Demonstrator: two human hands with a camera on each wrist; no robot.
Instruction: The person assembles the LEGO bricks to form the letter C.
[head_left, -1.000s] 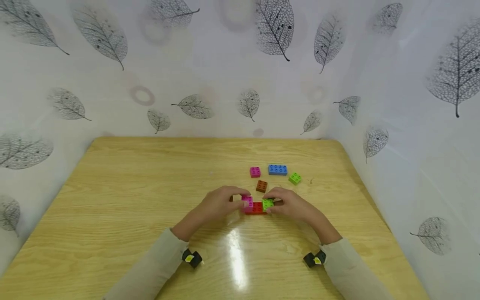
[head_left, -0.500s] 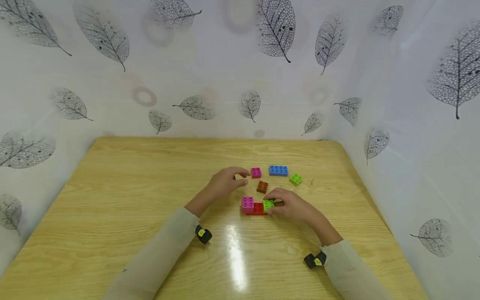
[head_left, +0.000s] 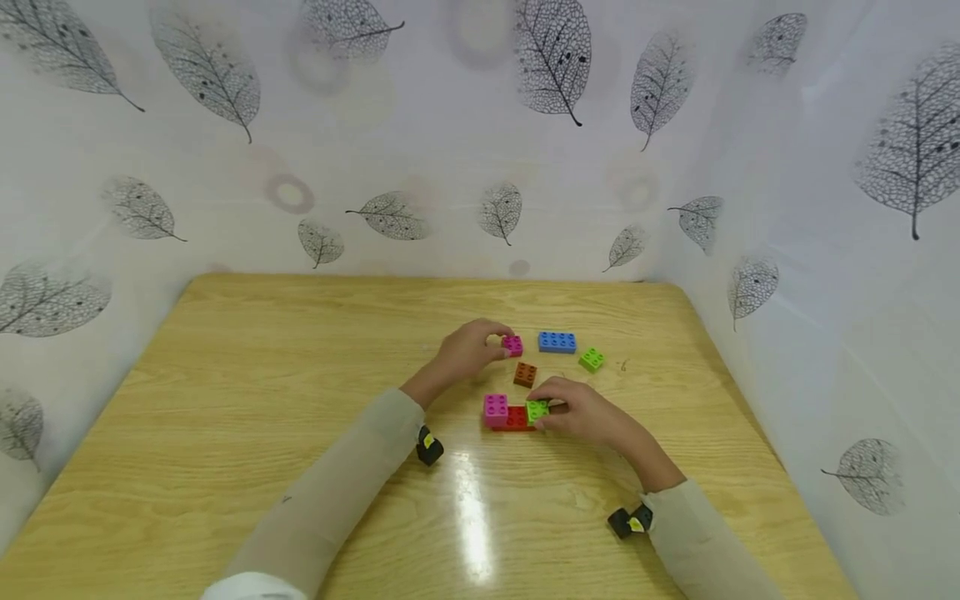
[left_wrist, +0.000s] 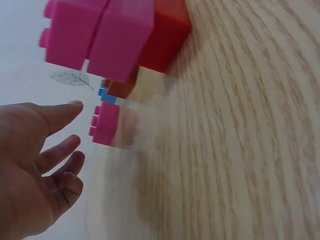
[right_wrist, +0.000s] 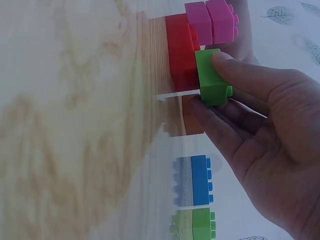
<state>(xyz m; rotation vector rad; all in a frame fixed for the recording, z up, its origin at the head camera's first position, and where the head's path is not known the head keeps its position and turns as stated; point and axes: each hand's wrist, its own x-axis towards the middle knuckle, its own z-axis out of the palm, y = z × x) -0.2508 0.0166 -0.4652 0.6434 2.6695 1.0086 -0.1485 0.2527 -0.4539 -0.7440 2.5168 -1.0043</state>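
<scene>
A long red brick lies on the table with two pink bricks stacked on its left end. At its right end, my right hand pinches a lime green brick between thumb and fingers, right at the red brick's studs. Farther back, my left hand reaches to a magenta brick. Its thumb and fingers are spread and straddle that brick in the head view. From the left wrist, the fingertips show just above the magenta brick's studs.
Behind the red brick lies a brown brick. A blue brick and a second lime green brick lie farther back to the right. Leaf-patterned covering stands along the back and right of the wooden table.
My left hand has left the pink bricks on the red brick and moved back to the loose magenta brick. My right hand stays on the lime green brick.
</scene>
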